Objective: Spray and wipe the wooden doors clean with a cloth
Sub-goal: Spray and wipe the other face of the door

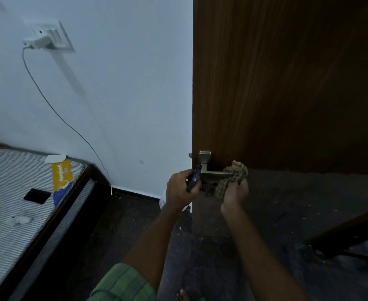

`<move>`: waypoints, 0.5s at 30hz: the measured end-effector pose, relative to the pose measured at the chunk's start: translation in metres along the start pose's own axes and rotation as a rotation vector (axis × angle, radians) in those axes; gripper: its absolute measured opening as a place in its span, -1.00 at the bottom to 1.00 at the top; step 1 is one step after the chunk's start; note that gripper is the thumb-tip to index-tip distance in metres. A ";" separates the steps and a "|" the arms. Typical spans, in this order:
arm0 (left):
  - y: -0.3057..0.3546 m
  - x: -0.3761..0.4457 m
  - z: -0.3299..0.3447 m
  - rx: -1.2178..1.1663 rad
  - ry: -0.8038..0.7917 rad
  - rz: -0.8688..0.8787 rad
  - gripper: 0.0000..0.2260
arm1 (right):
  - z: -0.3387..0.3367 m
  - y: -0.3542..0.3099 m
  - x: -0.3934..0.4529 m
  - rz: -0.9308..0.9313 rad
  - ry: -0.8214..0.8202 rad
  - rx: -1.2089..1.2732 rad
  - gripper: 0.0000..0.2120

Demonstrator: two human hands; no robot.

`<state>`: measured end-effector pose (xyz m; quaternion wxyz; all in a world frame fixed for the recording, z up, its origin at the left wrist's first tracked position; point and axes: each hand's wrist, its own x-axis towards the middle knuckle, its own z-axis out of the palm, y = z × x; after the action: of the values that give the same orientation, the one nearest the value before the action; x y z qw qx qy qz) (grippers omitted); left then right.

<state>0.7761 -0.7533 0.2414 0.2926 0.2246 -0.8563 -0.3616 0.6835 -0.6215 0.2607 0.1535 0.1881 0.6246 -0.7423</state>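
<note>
A dark brown wooden door (287,83) fills the upper right, with a metal lever handle (209,170) near its left edge. My left hand (179,190) grips a spray bottle; its dark blue trigger head (194,178) points at the handle and its white body (164,199) shows below the hand. My right hand (236,191) holds a bunched brown checked cloth (233,177) against the tip of the lever. Both hands sit close together at the handle.
A striped mattress (15,192) on a dark bed frame lies at the left, with a black phone (37,196) on it. A charger (37,38) sits in a wall socket with a cable hanging down the white wall. Dark furniture (352,235) stands at the lower right.
</note>
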 end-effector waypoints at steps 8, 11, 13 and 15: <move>-0.006 -0.010 -0.004 0.010 0.010 0.005 -0.85 | 0.007 0.001 0.002 -1.380 -0.148 -1.059 -0.59; -0.003 -0.013 -0.005 0.004 0.013 -0.022 -0.88 | 0.017 -0.003 0.009 -1.461 -0.312 -1.282 -0.69; 0.000 -0.015 -0.005 -0.005 0.005 -0.036 -0.89 | 0.010 -0.006 0.017 -1.491 -0.392 -1.335 -0.60; 0.003 -0.019 -0.006 -0.011 0.003 -0.044 -0.88 | 0.000 -0.007 0.015 -1.423 -0.413 -1.288 -0.54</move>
<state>0.7937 -0.7434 0.2407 0.2872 0.2425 -0.8487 -0.3721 0.6675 -0.6202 0.2598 -0.1503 -0.4853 0.8385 -0.1970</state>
